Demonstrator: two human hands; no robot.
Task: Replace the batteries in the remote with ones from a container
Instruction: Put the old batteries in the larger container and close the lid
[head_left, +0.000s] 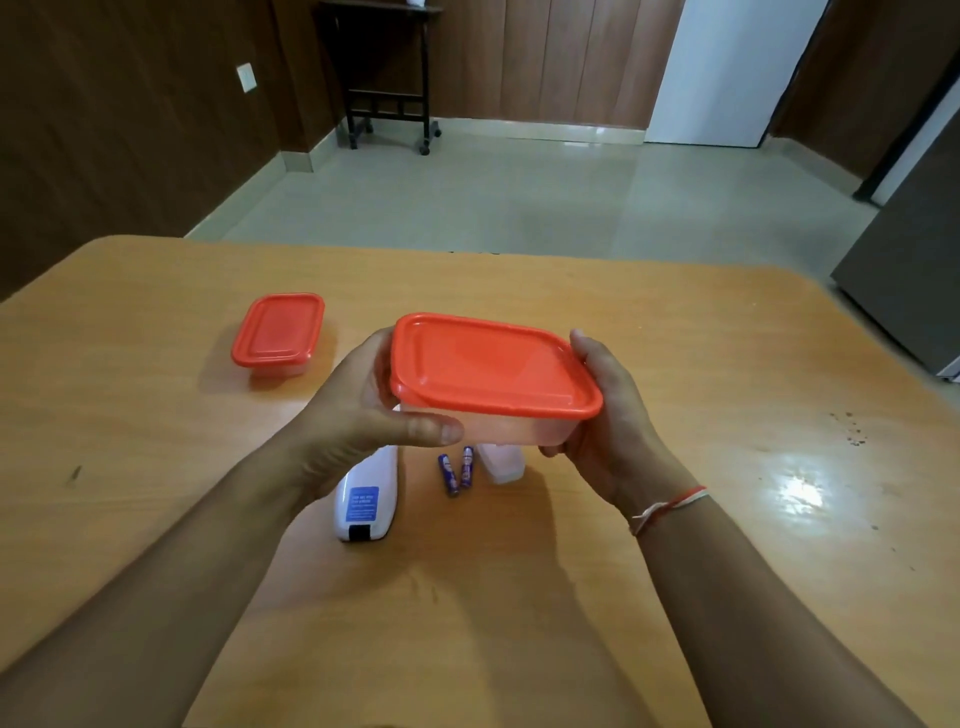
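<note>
Head view: both hands hold one box (493, 395) in the air above the table (727, 364), its orange lid (488, 366) seated all round. Left hand (358, 415) is curled round the left end, thumb laid along the near wall; right hand (608, 415) cups the right end, fingers wrapped under the base. Remote (363, 499) lies face down on the table below the left hand. Two batteries (457, 470) lie side by side just right of it, and a white piece (501, 465) (probably the battery cover) sits beside them, half hidden by the box. A second lidded box (278, 335) stands well apart, far left.

Judged step: opening the held box. Best done by steadying the base with one hand, lifting a lid corner with the other thumb, and keeping the box level so nothing spills. Contents cannot be made out through the wall.
</note>
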